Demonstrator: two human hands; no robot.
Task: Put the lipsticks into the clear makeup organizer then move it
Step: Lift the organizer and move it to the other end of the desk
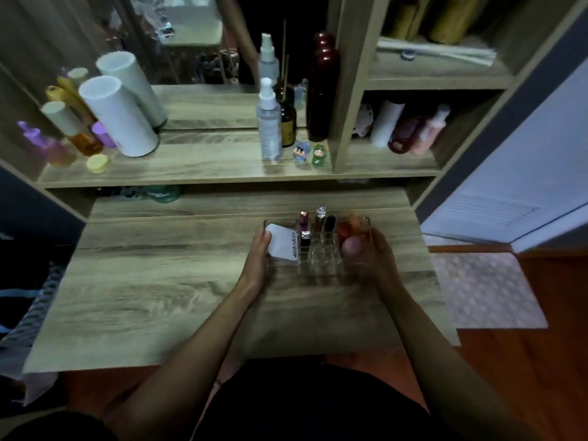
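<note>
Clasping the clear makeup organizer [318, 249] at both ends, left hand [259, 249] and right hand [374, 253] steady it (rigid, slippery, probably light).

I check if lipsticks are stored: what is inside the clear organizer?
Inside the organizer: four upright lipsticks, a white packet, blurred round items at right. Both hands cover its ends.

a home bedroom: wooden vanity [159, 281], mirror [197, 43], cosmetic bottles [269, 122].

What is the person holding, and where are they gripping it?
The clear makeup organizer, gripped at its two ends: left hand on the left end, right hand on the right.
</note>
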